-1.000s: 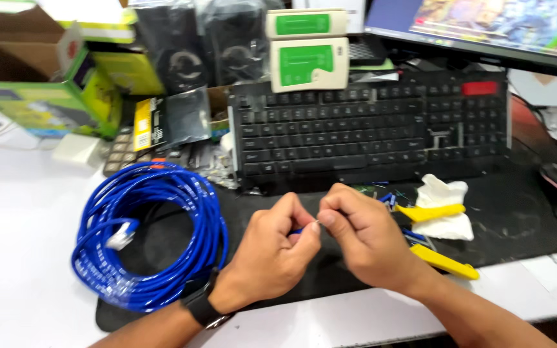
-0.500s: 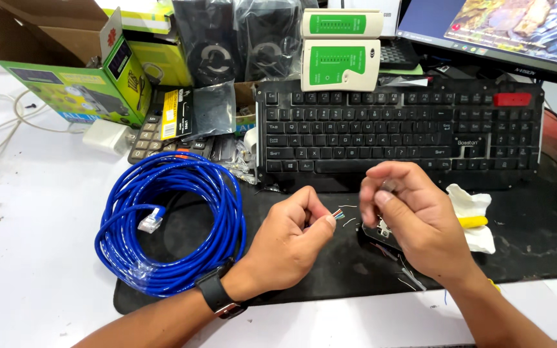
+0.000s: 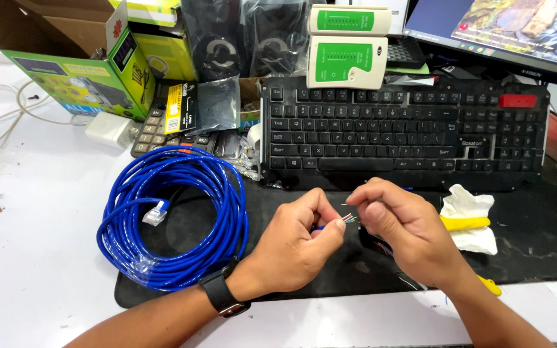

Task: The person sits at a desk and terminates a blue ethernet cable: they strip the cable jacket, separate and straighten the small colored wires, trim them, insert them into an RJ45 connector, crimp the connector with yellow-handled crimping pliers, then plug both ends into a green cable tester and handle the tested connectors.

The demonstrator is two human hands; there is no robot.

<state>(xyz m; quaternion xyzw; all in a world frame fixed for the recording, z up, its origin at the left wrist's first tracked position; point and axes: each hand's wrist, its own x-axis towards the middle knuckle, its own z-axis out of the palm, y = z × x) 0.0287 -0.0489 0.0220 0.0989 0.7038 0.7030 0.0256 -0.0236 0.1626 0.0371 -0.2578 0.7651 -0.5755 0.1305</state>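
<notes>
Head view: left hand [image 3: 298,241] pinches the stripped end of the blue cable [image 3: 320,227], right hand [image 3: 401,229] fingertips closed on the fanned coloured wires [image 3: 349,219], above the black mat [image 3: 536,232] near the desk's front edge, just in front of the keyboard [image 3: 401,135]. Wires look thin, light, springy, easy to kink; best grip is on the jacket just behind the strip. Coil [image 3: 172,216] lies toward the left edge. Versus half a second ago: hands closer together, camera dropped nearer, coil unmoved.
</notes>
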